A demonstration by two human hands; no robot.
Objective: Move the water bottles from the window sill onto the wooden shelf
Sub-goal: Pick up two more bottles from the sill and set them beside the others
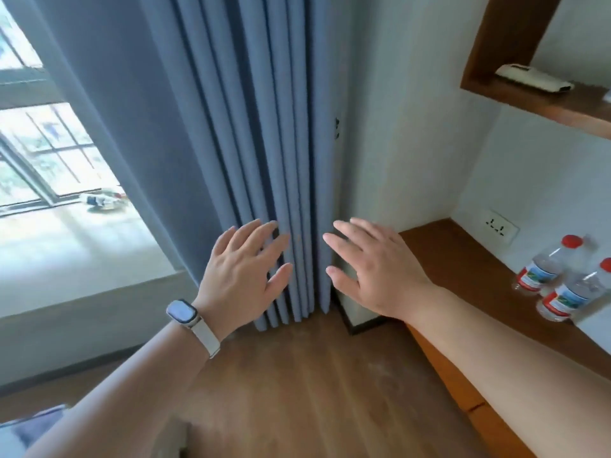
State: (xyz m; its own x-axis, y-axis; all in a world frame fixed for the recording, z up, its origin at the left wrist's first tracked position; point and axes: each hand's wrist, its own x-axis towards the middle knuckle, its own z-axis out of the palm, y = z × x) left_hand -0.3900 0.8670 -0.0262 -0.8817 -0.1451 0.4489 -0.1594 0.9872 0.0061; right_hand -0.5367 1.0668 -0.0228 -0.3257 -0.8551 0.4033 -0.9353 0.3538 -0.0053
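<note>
water bottles (540, 271), two clear ones with red caps and red-edged labels, stand on the lower wooden shelf (463, 259) at the right. the nearer bottle (570, 297) is just beside the farther one, and both are close to the white wall, below a wall socket (501, 226). far off at the left, a blurred third bottle (102, 200) seems to lie on its side on the pale window sill (82, 246), near the window frame; its details are too soft to read.

both hands are raised in front of the blue curtain (251, 127), palms down and holding nothing. the left hand (244, 272) has its fingers straight and spread, fingertips over the curtain folds; whether they touch the cloth cannot be told. a smartwatch (183, 311) with a pale strap sits on that wrist. the right hand (373, 266) is likewise flat with fingers spread, hovering by the wall corner at the left end of the wooden shelf, well apart from the two bottles.

higher on the right wall an upper wooden shelf (545, 104) holds a white remote control (532, 77). wooden flooring (314, 375) runs below the arms.
</note>
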